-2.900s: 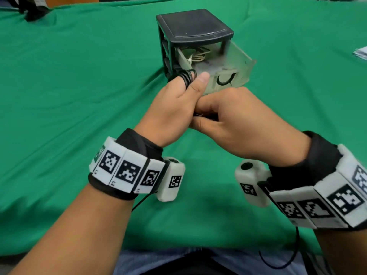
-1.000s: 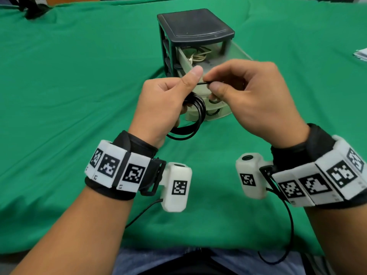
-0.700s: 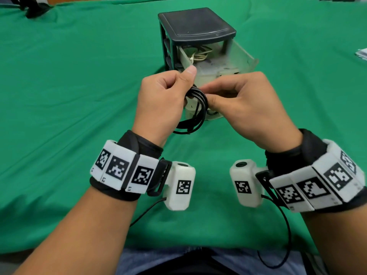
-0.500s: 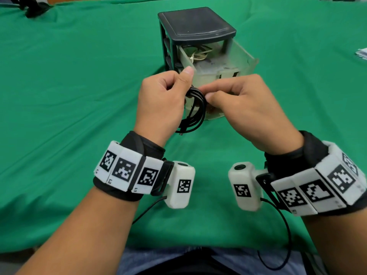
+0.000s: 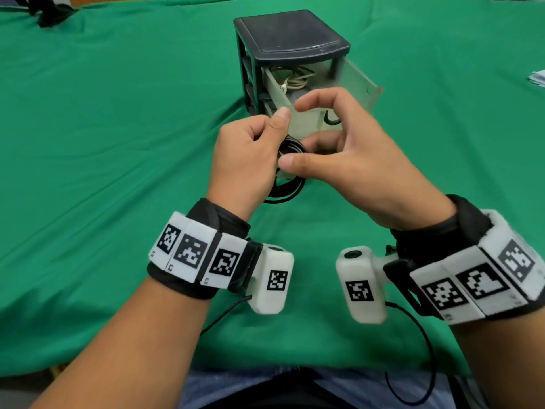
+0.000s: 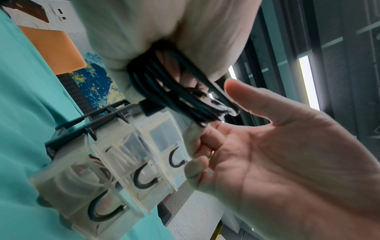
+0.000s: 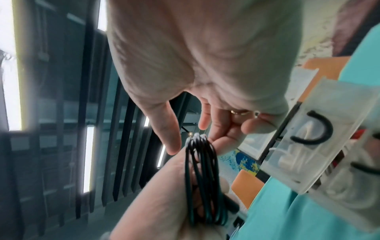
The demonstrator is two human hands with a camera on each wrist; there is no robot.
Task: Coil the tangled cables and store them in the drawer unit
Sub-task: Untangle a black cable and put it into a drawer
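The left hand (image 5: 246, 156) has its fingers (image 5: 280, 119) clamped on a coiled black cable (image 5: 290, 149), held above the green tabletop (image 5: 118, 113) just in front of the drawer unit (image 5: 290, 39). At its 3 o'clock the right hand (image 5: 354, 154) spreads its fingers apart, thumb apparently brushing the coil. The top drawer (image 5: 354, 81) stands pulled out, a pale cable (image 5: 295, 79) inside.

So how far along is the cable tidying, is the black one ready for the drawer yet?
Partly done. A pale coiled cable already lies in the open top drawer of the drawer unit. In hand: the left hand grips the black cable, wound into loops; the right hand is spread beside it, holding nothing. Left: put that coil in a drawer and close it.
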